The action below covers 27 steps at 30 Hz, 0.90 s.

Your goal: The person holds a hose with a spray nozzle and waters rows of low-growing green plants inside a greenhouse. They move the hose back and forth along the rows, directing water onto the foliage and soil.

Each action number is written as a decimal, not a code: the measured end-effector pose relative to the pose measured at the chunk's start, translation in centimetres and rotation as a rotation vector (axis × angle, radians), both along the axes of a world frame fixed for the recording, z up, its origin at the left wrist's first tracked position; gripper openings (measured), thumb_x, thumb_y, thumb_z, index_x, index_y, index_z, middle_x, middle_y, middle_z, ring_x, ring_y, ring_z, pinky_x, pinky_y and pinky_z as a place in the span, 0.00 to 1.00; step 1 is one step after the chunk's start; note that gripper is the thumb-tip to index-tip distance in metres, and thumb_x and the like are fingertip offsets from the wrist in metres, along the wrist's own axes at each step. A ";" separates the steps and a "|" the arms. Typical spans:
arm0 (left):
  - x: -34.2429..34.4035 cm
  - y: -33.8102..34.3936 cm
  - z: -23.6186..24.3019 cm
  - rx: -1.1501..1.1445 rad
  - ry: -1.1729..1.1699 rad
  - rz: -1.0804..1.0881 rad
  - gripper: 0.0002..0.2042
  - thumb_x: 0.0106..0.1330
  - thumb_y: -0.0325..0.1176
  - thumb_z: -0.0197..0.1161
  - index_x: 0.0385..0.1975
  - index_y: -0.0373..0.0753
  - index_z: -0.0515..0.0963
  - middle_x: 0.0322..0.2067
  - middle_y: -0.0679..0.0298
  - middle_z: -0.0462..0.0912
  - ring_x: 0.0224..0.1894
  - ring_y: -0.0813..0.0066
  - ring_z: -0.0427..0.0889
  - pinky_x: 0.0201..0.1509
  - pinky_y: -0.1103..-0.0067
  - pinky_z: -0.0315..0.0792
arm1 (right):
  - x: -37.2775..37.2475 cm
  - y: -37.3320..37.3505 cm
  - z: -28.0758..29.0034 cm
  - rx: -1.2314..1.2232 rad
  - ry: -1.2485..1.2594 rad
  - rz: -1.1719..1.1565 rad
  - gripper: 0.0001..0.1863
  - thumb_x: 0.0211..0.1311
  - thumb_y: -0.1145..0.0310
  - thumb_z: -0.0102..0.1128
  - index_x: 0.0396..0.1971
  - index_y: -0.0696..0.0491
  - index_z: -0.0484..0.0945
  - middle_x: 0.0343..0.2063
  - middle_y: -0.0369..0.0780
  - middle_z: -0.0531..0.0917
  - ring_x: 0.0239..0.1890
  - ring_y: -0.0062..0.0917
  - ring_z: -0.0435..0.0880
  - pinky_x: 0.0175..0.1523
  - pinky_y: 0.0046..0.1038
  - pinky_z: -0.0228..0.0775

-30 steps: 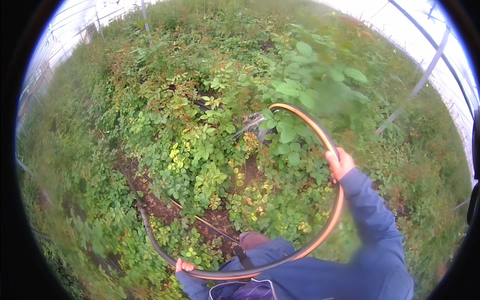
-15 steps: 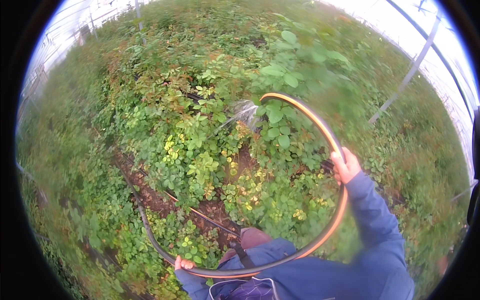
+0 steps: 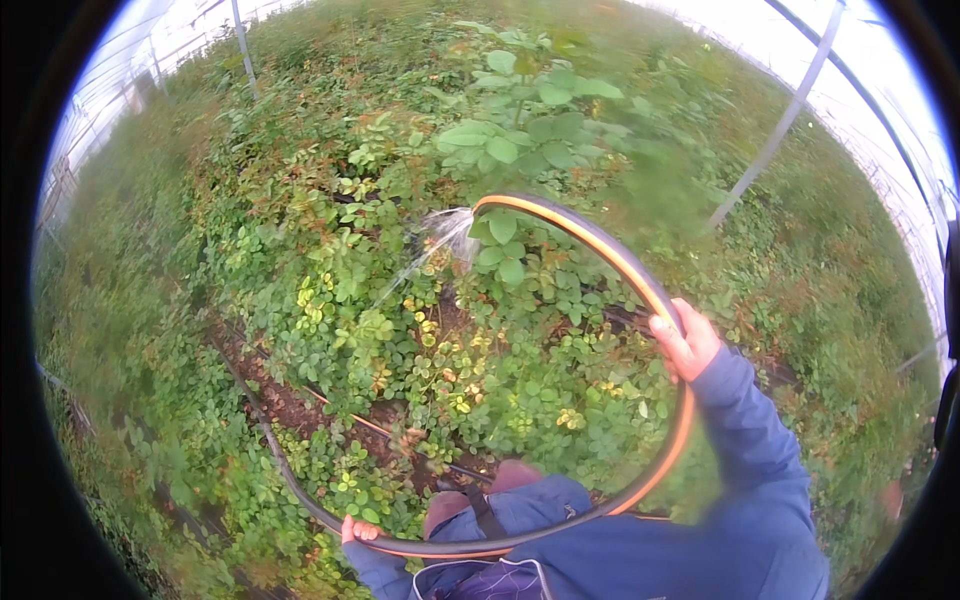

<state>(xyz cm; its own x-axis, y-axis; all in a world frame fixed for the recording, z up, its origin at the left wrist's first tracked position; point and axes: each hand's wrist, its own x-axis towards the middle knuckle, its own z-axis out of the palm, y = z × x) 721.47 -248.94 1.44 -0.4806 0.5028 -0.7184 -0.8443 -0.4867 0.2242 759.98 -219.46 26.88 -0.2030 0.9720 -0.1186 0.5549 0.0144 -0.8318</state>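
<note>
A black hose with an orange stripe (image 3: 655,462) curves in a big loop in front of my body. My right hand (image 3: 688,342) grips it on the right side, thumb along the hose. From there it arches up and left to its outlet, where water (image 3: 450,235) sprays out to the left and down over the leaves. Low on the left, my left hand (image 3: 360,530) is wrapped round the same hose near my waist. Beyond that hand the hose runs up and left, down into the plants.
Dense leafy bushes (image 3: 350,250) fill the ground all round, some leaves yellowing. A strip of brown soil (image 3: 290,395) with a second striped hose length (image 3: 370,425) lies front left. Slanting metal poles (image 3: 780,120) stand at right and far left under a pale greenhouse cover.
The hose outlet and its spray have shifted left and slightly down in the view, and the plants have shifted left too. Both hands keep their hold on the hose.
</note>
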 end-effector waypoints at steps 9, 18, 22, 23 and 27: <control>12.3 0.2 -1.2 -0.016 0.143 -0.051 0.14 0.66 0.34 0.53 0.17 0.44 0.61 0.13 0.74 0.61 0.12 0.84 0.59 0.15 0.86 0.63 | 15.3 -0.3 -1.9 -0.056 0.105 -0.002 0.18 0.64 0.56 0.51 0.43 0.56 0.66 0.16 0.31 0.68 0.11 0.14 0.67 0.15 0.19 0.63; 22.4 -0.1 -0.3 -0.035 0.112 -0.043 0.16 0.65 0.33 0.54 0.16 0.44 0.59 0.10 0.75 0.58 0.09 0.84 0.55 0.12 0.85 0.63 | 25.6 1.8 -3.0 -0.101 0.220 -0.057 0.19 0.64 0.55 0.51 0.43 0.56 0.66 0.15 0.31 0.66 0.11 0.13 0.65 0.14 0.19 0.61; 24.5 -0.6 -0.4 -0.044 0.119 -0.046 0.17 0.66 0.34 0.53 0.15 0.45 0.58 0.10 0.75 0.58 0.10 0.84 0.55 0.13 0.85 0.62 | 28.4 1.3 -3.2 -0.110 0.248 -0.104 0.20 0.64 0.55 0.52 0.45 0.56 0.65 0.14 0.30 0.64 0.10 0.13 0.62 0.14 0.18 0.58; 25.0 -0.8 -0.3 -0.031 0.115 -0.049 0.18 0.66 0.35 0.52 0.14 0.46 0.58 0.10 0.75 0.57 0.10 0.84 0.55 0.13 0.85 0.61 | 29.0 0.9 -3.3 -0.104 0.255 -0.110 0.20 0.63 0.55 0.52 0.44 0.56 0.65 0.14 0.30 0.64 0.10 0.13 0.62 0.14 0.19 0.58; 26.4 -2.8 -1.7 -0.011 0.154 -0.058 0.16 0.65 0.33 0.53 0.14 0.44 0.60 0.09 0.74 0.60 0.09 0.84 0.57 0.12 0.84 0.63 | 31.7 -1.1 -3.9 -0.131 0.321 -0.141 0.19 0.63 0.53 0.52 0.41 0.54 0.65 0.15 0.31 0.65 0.09 0.13 0.62 0.13 0.19 0.59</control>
